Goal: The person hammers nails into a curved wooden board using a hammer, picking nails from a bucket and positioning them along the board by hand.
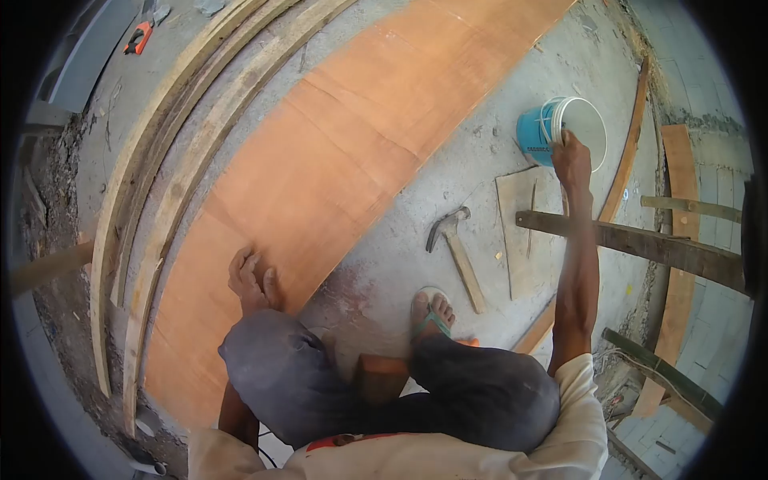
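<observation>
My right hand (571,160) is closed on the near rim of a blue and white plastic bucket (534,138), whose open mouth is tipped toward the right. What lies inside its shadowed near side I cannot make out. My left hand (253,276) rests on a long orange-brown plywood sheet (336,144), fingers apart and slightly bent, holding nothing. A claw hammer (460,256) with a wooden handle lies on the concrete between my foot and a small flat board (520,232).
Long timber strips (180,188) lie along the plywood's left side. A dark wooden beam (640,240) juts in from the right, beneath my forearm. An orange-handled tool (138,38) sits at the far left. My sandalled foot (433,314) is near the hammer.
</observation>
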A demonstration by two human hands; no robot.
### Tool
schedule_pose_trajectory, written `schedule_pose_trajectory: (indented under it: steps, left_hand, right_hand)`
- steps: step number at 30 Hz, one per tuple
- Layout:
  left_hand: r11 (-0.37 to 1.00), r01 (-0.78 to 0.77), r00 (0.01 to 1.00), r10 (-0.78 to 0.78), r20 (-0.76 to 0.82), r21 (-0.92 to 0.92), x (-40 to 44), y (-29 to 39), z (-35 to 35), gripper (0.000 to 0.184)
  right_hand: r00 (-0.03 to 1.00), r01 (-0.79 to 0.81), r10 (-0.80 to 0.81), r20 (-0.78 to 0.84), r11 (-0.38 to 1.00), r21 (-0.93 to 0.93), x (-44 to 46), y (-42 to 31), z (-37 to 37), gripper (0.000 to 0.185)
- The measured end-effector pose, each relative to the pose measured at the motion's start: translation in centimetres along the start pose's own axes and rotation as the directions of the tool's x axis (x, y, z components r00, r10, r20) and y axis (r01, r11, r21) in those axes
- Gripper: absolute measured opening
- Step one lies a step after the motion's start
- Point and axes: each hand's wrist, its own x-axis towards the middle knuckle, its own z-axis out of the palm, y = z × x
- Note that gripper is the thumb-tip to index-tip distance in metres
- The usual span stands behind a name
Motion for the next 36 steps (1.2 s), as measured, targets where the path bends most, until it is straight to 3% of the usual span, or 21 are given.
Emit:
schedule_pose_trajectory:
  steps: [2, 4, 6, 8, 11, 13, 14, 16, 17, 19, 21, 22, 24, 27, 32, 34, 36]
  left_hand:
    - [1.0, 0.01, 0.999, -0.009, -0.052, 0.019, -0.4, 0.4, 0.3, 0.04]
    - [1.0, -0.007, 1.0, 0.008, -0.027, 0.024, 0.0, 1.3, 0.0, 0.04]
    - [0.999, -0.025, 1.0, 0.026, -0.005, 0.04, -0.1, 1.9, -0.1, 0.039]
    - [0.997, -0.039, 0.998, 0.043, -0.045, 0.068, 0.1, 1.8, 0.1, 0.04]
    - [0.995, -0.071, 0.997, 0.073, -0.032, 0.063, 0.4, 1.4, 0.0, 0.042]
    - [0.994, -0.081, 0.996, 0.084, -0.036, 0.069, 0.3, 1.3, 0.1, 0.041]
    - [0.994, -0.083, 0.996, 0.085, -0.035, 0.066, 0.3, 1.7, 0.0, 0.041]
    - [0.994, -0.071, 0.997, 0.074, -0.033, 0.085, 0.5, 2.4, -0.2, 0.041]
    - [0.994, -0.057, 0.998, 0.059, -0.023, 0.094, 0.6, 2.7, -0.2, 0.041]
    - [0.993, -0.06, 0.997, 0.064, -0.033, 0.099, 0.8, 3.1, -0.1, 0.041]
    - [0.992, -0.05, 0.997, 0.055, -0.045, 0.113, 0.8, 3.4, -0.1, 0.041]
    - [0.991, -0.062, 0.997, 0.067, -0.043, 0.122, 0.9, 3.4, -0.1, 0.04]
    - [0.989, -0.069, 0.996, 0.076, -0.045, 0.13, 1.0, 3.4, -0.2, 0.039]
    - [0.989, -0.042, 0.998, 0.049, -0.045, 0.141, 0.8, 3.2, -0.5, 0.039]
    - [0.999, -0.008, 0.999, 0.01, -0.045, 0.039, 0.1, 0.5, -1.4, 0.043]
    - [0.983, 0.073, 0.995, -0.082, -0.049, -0.168, -0.6, 0.1, -2.2, 0.039]
    - [0.978, 0.083, 0.989, -0.104, -0.103, -0.19, -1.7, 0.5, -4.5, 0.036]
  right_hand:
    - [0.998, 0.068, -0.068, 0.013, 0.998, -0.015, -4.9, -2.8, -0.1, 0.024]
    - [0.962, 0.267, -0.269, -0.04, 0.963, -0.041, -10.0, -5.2, -0.1, 0.02]
    - [0.906, 0.422, -0.423, -0.002, 0.904, -0.066, -14.1, -7.8, -0.7, 0.019]
    - [0.822, 0.569, -0.567, -0.058, 0.822, 0.022, -17.0, -10.2, -1.6, 0.022]
    - [0.831, 0.555, -0.552, -0.062, 0.822, 0.125, -19.0, -11.8, -2.7, 0.023]
    - [0.845, 0.509, -0.528, 0.088, 0.843, 0.172, -19.0, -12.1, -3.7, 0.016]
    - [0.844, 0.512, -0.531, 0.079, 0.84, 0.179, -18.4, -12.2, -4.4, 0.016]
    - [0.829, 0.334, -0.474, 0.296, 0.845, 0.417, -15.5, -11.9, -5.5, 0.018]
    - [0.82, 0.158, -0.434, 0.374, 0.799, 0.58, -13.2, -11.8, -5.4, 0.026]
    - [0.733, -0.316, -0.209, 0.647, 0.738, 0.596, -9.0, -12.8, -4.9, 0.026]
    - [0.747, 0.139, -0.38, 0.546, 0.892, 0.43, -5.3, -13.0, 0.2, 0.025]
    - [0.735, 0.152, -0.399, 0.548, 0.884, 0.442, -4.9, -12.9, 3.5, 0.025]
    - [0.777, 0.554, -0.567, 0.275, 0.822, 0.128, -4.7, -13.3, 8.9, 0.024]
    - [0.769, 0.537, -0.517, 0.376, 0.842, 0.06, -4.3, -13.7, 10.9, 0.022]
    - [0.813, 0.496, -0.443, 0.379, 0.867, -0.051, -5.0, -14.5, 5.5, 0.016]
    - [0.827, 0.448, -0.43, 0.361, 0.893, 0.039, -5.2, -12.6, 5.4, 0.016]
    - [0.836, 0.416, -0.429, 0.343, 0.902, 0.113, -5.8, -11.1, 4.0, 0.017]
